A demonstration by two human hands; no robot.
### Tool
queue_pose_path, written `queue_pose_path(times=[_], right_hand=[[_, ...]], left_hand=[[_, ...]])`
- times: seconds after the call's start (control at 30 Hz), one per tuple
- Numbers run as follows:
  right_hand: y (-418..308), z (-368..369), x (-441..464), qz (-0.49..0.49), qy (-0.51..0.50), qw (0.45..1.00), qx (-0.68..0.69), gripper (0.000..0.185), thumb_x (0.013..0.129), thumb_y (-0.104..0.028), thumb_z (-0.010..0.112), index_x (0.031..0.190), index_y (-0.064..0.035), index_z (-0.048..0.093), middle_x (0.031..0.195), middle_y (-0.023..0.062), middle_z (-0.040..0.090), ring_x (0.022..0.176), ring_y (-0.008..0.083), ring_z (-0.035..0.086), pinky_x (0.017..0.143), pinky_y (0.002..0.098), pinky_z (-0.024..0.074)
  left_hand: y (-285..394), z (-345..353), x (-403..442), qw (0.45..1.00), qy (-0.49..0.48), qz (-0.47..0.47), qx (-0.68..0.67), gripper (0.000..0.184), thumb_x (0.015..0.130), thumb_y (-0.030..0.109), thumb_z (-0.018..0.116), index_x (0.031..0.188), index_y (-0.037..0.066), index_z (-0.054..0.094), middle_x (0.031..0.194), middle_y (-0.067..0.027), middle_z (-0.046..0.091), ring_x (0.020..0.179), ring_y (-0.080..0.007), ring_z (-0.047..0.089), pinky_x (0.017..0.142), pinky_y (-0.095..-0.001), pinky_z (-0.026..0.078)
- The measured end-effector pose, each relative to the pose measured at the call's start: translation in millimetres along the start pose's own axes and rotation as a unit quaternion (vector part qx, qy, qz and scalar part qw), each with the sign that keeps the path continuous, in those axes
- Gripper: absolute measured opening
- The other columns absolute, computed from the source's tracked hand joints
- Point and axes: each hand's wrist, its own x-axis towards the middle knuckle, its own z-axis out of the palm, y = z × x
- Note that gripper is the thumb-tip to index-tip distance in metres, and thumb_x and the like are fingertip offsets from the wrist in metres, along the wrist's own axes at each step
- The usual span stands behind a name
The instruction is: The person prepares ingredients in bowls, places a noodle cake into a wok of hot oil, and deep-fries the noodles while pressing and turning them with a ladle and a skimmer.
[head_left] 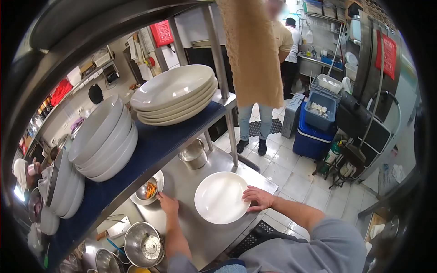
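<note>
A large white plate (221,197) lies on the steel counter (182,223). My right hand (258,198) is at its right rim, fingers curled over the edge. To the left, my left hand (166,202) reaches to the rim of a white bowl (160,181), which holds a small metal bowl (143,190) with orange strips (151,190) in it. The left fingertips meet the bowl's edge. Nearer to me on the left sits a metal colander (144,245).
Stacked white plates (175,93) and white bowls (98,141) stand on the shelf (157,150) above the counter. A metal pot (193,154) is below it. One person (261,59) stands beyond the counter; another (291,50) is farther back. A blue cooler (310,143) stands on the floor.
</note>
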Motion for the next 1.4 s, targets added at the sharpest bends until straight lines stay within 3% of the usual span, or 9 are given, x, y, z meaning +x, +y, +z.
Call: queue_pose_path(times=[0.27, 0.3, 0.5, 0.7, 1.03, 1.4], right_hand=[[11.0, -0.2, -2.8, -0.043, 0.032, 0.998, 0.017, 0.037, 0.076, -0.034, 0.075, 0.096, -0.0062, 0.061, 0.105, 0.0094, 0.061, 0.111, 0.0292, 0.054, 0.108, 0.0493, 0.0323], [14.8, -1.4, -2.2, -0.052, 0.032, 0.998, 0.013, 0.037, 0.077, -0.035, 0.075, 0.096, -0.0063, 0.061, 0.105, 0.0094, 0.061, 0.111, 0.0289, 0.054, 0.107, 0.0491, 0.0326], [28.7, -4.4, -1.6, -0.101, 0.026, 0.994, 0.015, 0.036, 0.078, -0.036, 0.074, 0.096, -0.0063, 0.062, 0.105, 0.0103, 0.061, 0.108, 0.0277, 0.056, 0.106, 0.0477, 0.0347], [32.6, -5.5, -2.3, -0.104, 0.029, 0.994, 0.026, 0.038, 0.077, -0.035, 0.075, 0.097, -0.0058, 0.061, 0.105, 0.0097, 0.061, 0.107, 0.0261, 0.057, 0.106, 0.0466, 0.0352], [34.2, -4.0, -2.5, -0.114, 0.06, 0.991, 0.039, 0.038, 0.079, -0.04, 0.072, 0.09, -0.0059, 0.061, 0.099, 0.0092, 0.06, 0.102, 0.0257, 0.057, 0.106, 0.0459, 0.0349], [28.9, -2.8, -4.8, -0.108, 0.051, 0.993, 0.005, 0.038, 0.077, -0.039, 0.074, 0.093, -0.0059, 0.062, 0.101, 0.0093, 0.061, 0.104, 0.0261, 0.057, 0.105, 0.0461, 0.0355]], left_hand=[[22.1, -10.7, -87.6, 0.994, 0.071, 0.084, 0.018, 0.064, 0.076, 0.005, 0.061, 0.13, -0.01, 0.03, 0.137, -0.0326, 0.032, 0.106, -0.0477, 0.054, 0.089, -0.0473, 0.049], [32.1, -20.7, -104.1, 0.997, 0.046, 0.061, -0.003, 0.057, 0.078, 0.003, 0.055, 0.128, -0.01, 0.032, 0.136, -0.0335, 0.033, 0.104, -0.0495, 0.054, 0.088, -0.0491, 0.048], [53.7, -36.8, -172.6, 0.999, 0.036, 0.0, 0.017, 0.05, 0.085, 0.009, 0.051, 0.129, -0.008, 0.035, 0.136, -0.0287, 0.038, 0.103, -0.0467, 0.056, 0.085, -0.05, 0.049], [59.9, -43.3, -220.1, 0.997, 0.036, -0.037, 0.058, 0.056, 0.083, 0.01, 0.054, 0.132, -0.006, 0.033, 0.138, -0.0274, 0.037, 0.103, -0.0448, 0.057, 0.085, -0.0484, 0.048], [66.5, -35.6, -239.3, 0.994, 0.089, -0.053, 0.038, 0.059, 0.08, 0.008, 0.054, 0.132, -0.008, 0.034, 0.138, -0.0298, 0.036, 0.1, -0.0467, 0.057, 0.083, -0.0504, 0.048], [60.0, -38.1, -242.6, 0.993, 0.118, -0.012, 0.015, 0.058, 0.079, 0.007, 0.054, 0.132, -0.007, 0.036, 0.139, -0.0274, 0.037, 0.1, -0.0474, 0.057, 0.082, -0.0525, 0.048]])
